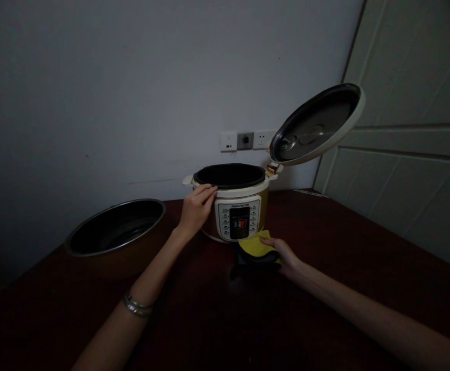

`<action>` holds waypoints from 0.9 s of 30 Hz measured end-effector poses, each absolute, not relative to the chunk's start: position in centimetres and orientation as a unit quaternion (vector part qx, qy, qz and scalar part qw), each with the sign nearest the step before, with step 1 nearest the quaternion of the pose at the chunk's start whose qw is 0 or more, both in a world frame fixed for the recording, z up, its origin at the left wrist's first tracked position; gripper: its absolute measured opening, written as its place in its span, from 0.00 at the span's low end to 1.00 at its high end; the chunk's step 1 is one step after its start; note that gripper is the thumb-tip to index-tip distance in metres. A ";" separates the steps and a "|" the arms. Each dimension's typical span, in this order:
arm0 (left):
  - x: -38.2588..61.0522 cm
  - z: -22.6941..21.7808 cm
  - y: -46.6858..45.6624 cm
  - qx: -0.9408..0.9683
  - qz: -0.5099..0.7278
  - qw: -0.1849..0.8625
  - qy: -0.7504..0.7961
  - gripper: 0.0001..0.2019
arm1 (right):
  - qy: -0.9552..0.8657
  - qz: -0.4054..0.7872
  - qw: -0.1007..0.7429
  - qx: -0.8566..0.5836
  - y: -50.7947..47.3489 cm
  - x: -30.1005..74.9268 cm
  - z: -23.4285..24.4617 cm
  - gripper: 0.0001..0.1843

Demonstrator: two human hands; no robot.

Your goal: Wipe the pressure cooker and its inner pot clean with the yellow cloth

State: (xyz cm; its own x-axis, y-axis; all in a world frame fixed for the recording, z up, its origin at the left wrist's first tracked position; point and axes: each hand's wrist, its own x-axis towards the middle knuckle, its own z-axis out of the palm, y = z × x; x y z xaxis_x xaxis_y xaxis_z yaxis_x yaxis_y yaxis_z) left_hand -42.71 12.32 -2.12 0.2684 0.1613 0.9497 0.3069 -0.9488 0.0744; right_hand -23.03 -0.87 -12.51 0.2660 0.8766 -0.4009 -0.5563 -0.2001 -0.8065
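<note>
A white and gold electric pressure cooker (264, 208) stands upright with its round lid (317, 123) raised on the right-hand hinge. At the cooker's front left rim, my left hand (198, 207) has its fingers bent together over the edge, the tips on the dark inner rim. In front of the cooker's base, my right hand (284, 255) holds a folded yellow cloth (256, 246) between thumb and fingers. Something black shows under the cloth; the dim light hides what it is. The cooker's dark inside cannot be made out.
To the left on the dark red table (217, 319) stands a wide, deep bowl-shaped pot (132, 252) with a metal rim. Wall sockets (261, 140) sit behind the cooker. A pale panelled door (398, 134) rises at the right.
</note>
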 end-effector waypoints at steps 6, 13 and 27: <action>-42.7 -2.2 12.3 -0.791 -0.590 0.061 -0.150 0.09 | -0.161 0.436 0.693 -0.551 -0.2 -17.1 -11.6 0.09; -42.7 -2.2 12.3 -0.792 -0.587 0.065 -0.155 0.09 | -0.145 0.255 0.783 -0.549 2.0 -13.6 -10.9 0.08; -42.6 -2.2 12.1 -0.784 -0.597 0.052 -0.161 0.09 | -0.190 0.277 0.792 -0.510 2.9 -22.7 -13.0 0.08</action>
